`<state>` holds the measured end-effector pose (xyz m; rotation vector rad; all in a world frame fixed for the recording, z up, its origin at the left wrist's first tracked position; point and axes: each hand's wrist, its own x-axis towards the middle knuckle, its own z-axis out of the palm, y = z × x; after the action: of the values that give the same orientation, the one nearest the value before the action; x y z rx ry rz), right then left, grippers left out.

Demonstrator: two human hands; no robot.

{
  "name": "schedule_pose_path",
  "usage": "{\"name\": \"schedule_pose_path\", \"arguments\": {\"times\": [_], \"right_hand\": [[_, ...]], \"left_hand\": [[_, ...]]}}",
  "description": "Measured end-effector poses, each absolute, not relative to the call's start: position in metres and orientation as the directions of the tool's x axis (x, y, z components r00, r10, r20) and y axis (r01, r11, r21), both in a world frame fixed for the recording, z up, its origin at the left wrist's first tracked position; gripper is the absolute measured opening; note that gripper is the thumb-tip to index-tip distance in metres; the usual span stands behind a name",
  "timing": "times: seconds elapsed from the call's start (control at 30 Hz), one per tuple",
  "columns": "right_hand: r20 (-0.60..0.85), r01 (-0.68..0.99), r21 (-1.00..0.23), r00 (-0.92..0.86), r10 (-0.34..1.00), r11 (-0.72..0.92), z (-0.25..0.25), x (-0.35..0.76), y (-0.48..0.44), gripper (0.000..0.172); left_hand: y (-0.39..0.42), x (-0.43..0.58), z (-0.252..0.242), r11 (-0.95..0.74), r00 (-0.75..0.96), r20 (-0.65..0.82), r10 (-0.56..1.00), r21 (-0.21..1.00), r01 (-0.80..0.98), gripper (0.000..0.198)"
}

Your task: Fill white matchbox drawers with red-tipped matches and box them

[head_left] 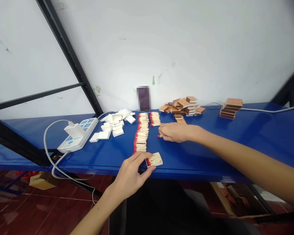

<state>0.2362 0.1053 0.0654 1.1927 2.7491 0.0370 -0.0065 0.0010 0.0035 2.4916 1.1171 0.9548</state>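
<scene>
My left hand (pixel 133 171) grips a small white matchbox tray (pixel 162 162) by its left end, thumb and fingers on its sides. Red-headed matches (pixel 154 159) lie in the tray, which rests near the shelf's front edge. Further back, my right hand (pixel 172 132) is closed in a pinch on a few matches (pixel 160 135), their red heads pointing left. A long row of matches (pixel 142 133) runs back from the tray. Beside its far end lies a shorter row of matches (pixel 155 118), just beyond my right fingertips.
White empty trays (pixel 115 122) lie heaped at the left, near a power strip (pixel 79 133) with a plugged-in charger and cables. Brown matchbox sleeves (pixel 186 106) are piled behind my right hand; another stack of matchboxes (pixel 231 108) stands further right. Black posts (pixel 68 49) frame the blue shelf (pixel 257 137).
</scene>
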Motion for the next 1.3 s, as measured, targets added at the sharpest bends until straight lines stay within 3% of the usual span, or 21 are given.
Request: {"name": "schedule_pose_path", "arguments": {"times": [0.2, 0.6, 0.87, 1.03, 1.3], "right_hand": [[-0.096, 0.722, 0.053, -0.684, 0.723, 0.690, 0.063, 0.238, 0.107, 0.015], [-0.093, 0.704, -0.141, -0.710, 0.698, 0.696, 0.065, 0.240, 0.112, 0.009], [-0.101, 0.585, -0.418, -0.790, 0.605, 0.695, 0.094, 0.226, 0.072, 0.011], [-0.134, 0.554, -0.412, -0.822, 0.553, 0.724, 0.093, 0.218, 0.057, 0.011], [-0.152, 0.545, -0.294, -0.838, 0.525, 0.785, 0.093, 0.199, 0.040, 0.010]], "left_hand": [[0.000, -0.008, 0.001, -0.629, 0.454, 0.438, 0.776, 0.492, 0.602, 0.056], [0.000, -0.008, 0.000, -0.625, 0.449, 0.437, 0.780, 0.493, 0.606, 0.063], [0.000, -0.007, 0.001, -0.633, 0.454, 0.441, 0.774, 0.515, 0.579, 0.051], [0.001, -0.007, 0.000, -0.637, 0.462, 0.441, 0.770, 0.491, 0.594, 0.050], [0.000, -0.006, 0.006, -0.661, 0.482, 0.454, 0.749, 0.471, 0.584, 0.038]]}}
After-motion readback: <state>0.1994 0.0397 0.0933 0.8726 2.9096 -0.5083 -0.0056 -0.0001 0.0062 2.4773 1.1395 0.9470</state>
